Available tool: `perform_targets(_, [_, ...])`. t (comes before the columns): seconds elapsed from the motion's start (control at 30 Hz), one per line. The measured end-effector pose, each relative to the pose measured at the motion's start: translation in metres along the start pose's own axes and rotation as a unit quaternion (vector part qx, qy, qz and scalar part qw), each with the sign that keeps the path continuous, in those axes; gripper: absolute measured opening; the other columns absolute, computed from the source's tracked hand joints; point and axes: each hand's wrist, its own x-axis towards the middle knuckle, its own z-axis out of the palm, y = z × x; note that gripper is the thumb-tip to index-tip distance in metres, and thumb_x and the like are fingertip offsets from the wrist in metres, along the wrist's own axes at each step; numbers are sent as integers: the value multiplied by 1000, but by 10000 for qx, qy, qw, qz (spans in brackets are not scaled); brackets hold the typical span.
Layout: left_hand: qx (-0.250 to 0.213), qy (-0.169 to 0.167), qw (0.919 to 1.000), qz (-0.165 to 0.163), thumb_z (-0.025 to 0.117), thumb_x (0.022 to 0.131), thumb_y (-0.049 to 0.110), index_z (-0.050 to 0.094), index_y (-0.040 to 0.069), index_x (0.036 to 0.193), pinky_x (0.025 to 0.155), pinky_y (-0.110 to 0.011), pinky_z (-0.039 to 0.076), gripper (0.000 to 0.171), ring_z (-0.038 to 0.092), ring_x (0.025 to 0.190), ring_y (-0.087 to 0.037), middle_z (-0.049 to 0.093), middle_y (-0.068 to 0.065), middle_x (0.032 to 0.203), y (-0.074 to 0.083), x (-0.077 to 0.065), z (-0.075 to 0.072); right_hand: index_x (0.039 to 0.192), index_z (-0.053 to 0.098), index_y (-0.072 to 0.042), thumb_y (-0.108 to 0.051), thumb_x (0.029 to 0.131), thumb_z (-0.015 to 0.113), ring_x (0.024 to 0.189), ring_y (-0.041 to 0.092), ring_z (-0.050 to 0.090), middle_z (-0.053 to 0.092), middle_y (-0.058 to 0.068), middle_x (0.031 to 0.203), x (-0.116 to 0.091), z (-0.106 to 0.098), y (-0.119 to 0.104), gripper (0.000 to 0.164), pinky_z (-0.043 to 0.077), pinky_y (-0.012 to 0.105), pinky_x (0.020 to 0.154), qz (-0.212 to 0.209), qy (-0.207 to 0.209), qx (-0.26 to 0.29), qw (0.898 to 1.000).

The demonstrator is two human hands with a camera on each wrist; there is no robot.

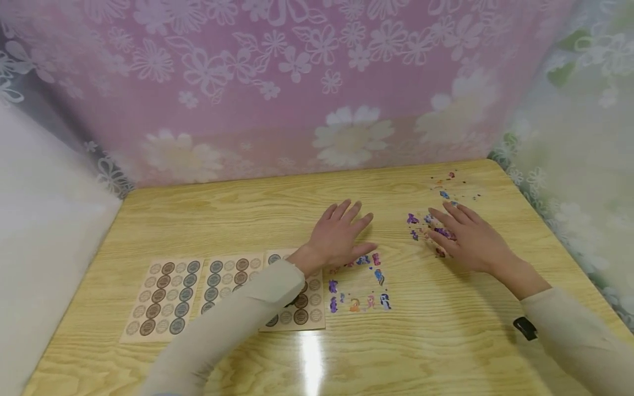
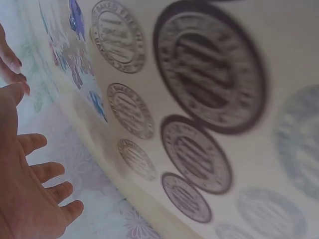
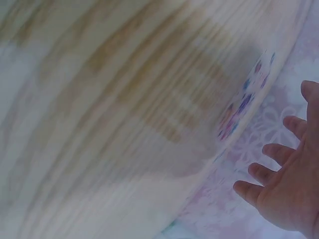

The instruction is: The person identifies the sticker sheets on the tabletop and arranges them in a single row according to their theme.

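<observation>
My left hand (image 1: 342, 236), fingers spread, is held over the upper part of a square arrangement of small colourful pony stickers (image 1: 384, 301), partly hiding its top row. In the left wrist view the fingers of the left hand (image 2: 30, 174) are apart and hold nothing. My right hand (image 1: 473, 242), palm down with fingers extended, is over a loose cluster of similar purple and blue pony stickers (image 1: 413, 219), covering some of them. The right wrist view shows the right hand (image 3: 289, 169) with its fingers spread and nothing gripped.
Three beige sheets of round brown, grey and pale stickers lie in a row on the left: a left sheet (image 1: 163, 297), a middle sheet (image 1: 226, 264) and a right sheet (image 1: 301, 314). My left forearm crosses two. More small stickers (image 1: 444, 194) lie scattered near the wooden table's (image 1: 223, 209) back right corner.
</observation>
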Motion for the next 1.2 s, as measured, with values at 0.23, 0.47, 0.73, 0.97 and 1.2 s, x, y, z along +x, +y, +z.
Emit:
perform_targets(0.23, [-203, -139, 9997, -37, 31, 96, 63, 29, 28, 151, 113, -42, 15, 66, 14, 143, -25, 22, -2, 156, 12, 19, 3, 150, 28, -5, -43, 101, 43, 130, 55, 23, 23, 31, 148, -4, -3, 20, 64, 21, 67, 99, 631, -187, 480, 9967])
perform_targets(0.47, [-830, -316, 9960, -77, 40, 98, 53, 33, 24, 150, 106, -40, 32, 59, 30, 137, -24, 32, -5, 151, 34, 45, 0, 146, 33, 2, -40, 100, 48, 124, 54, 30, 34, 35, 138, -7, 1, 36, 64, 25, 69, 95, 994, 12, 811, 9917])
perform_targets(0.73, [-2011, -453, 9777, -402, 48, 99, 42, 36, 17, 148, 104, -31, 34, 56, 38, 131, -20, 42, -1, 145, 46, 74, 4, 145, 33, 4, -48, 97, 50, 108, 50, 46, 36, 36, 131, 9, 5, 44, 73, 37, 66, 87, 1441, -161, 1160, 9826])
perform_targets(0.97, [-2226, -407, 9703, -858, 49, 99, 40, 44, 14, 143, 99, -28, 39, 52, 41, 126, -18, 46, 0, 139, 56, 98, 8, 143, 34, 6, -49, 94, 55, 103, 43, 48, 43, 31, 118, 16, 4, 50, 77, 41, 61, 81, 1528, -232, 1343, 9788])
perform_targets(1.2, [-1953, -239, 9707, -1376, 58, 94, 44, 54, 20, 136, 88, -30, 45, 49, 46, 113, -16, 50, 4, 127, 66, 108, 12, 145, 33, 4, -49, 94, 55, 108, 45, 42, 37, 34, 124, 19, 6, 51, 77, 38, 63, 84, 1535, -403, 1492, 9760])
